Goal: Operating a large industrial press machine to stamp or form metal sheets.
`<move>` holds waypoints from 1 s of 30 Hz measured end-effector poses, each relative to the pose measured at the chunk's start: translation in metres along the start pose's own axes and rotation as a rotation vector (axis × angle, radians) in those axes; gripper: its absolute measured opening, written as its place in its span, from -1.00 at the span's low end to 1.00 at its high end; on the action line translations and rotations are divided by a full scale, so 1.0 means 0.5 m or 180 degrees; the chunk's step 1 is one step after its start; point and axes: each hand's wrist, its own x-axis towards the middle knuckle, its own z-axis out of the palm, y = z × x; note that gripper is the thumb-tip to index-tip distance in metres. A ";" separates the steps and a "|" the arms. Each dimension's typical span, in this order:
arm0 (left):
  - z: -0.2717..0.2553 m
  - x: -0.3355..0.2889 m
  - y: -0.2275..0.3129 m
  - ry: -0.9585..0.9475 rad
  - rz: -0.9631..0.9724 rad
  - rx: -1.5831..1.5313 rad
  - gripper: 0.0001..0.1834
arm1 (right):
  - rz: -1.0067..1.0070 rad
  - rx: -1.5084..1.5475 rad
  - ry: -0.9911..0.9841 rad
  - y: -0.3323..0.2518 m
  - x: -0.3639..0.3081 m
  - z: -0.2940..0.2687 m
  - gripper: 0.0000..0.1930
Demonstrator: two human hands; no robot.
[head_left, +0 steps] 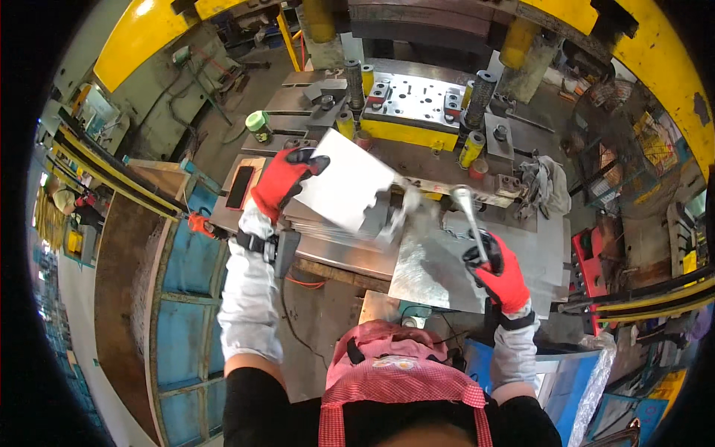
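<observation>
Now mid-lift: my left hand [287,179] grips notched sheet-metal blank [344,190] by its left edge, tilted up off stack of blanks [328,235] just below that hand. My right hand [497,272] closed round metal rod [469,220], tip up, beside flat sheet [439,268] on tabletop [335,261]. Judging next: carry blank forward to press die [410,100] ahead of both hands; needs level, squared placement, fingers kept off sharp edges.
</observation>
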 end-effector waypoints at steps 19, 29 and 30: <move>0.171 0.088 -0.074 -0.2230 0.0061 -0.4800 -0.35 | 0.0263 0.2042 0.0017 -0.029 0.141 0.080 -0.46; 0.341 0.094 -0.083 -0.1752 -0.0394 -0.4788 -0.47 | 0.0006 0.1919 -0.0390 0.007 0.431 0.051 -0.85; 0.351 0.098 -0.073 -0.1557 -0.0365 -0.4765 -0.53 | -0.0345 0.1396 -0.0408 0.024 0.438 0.044 -0.86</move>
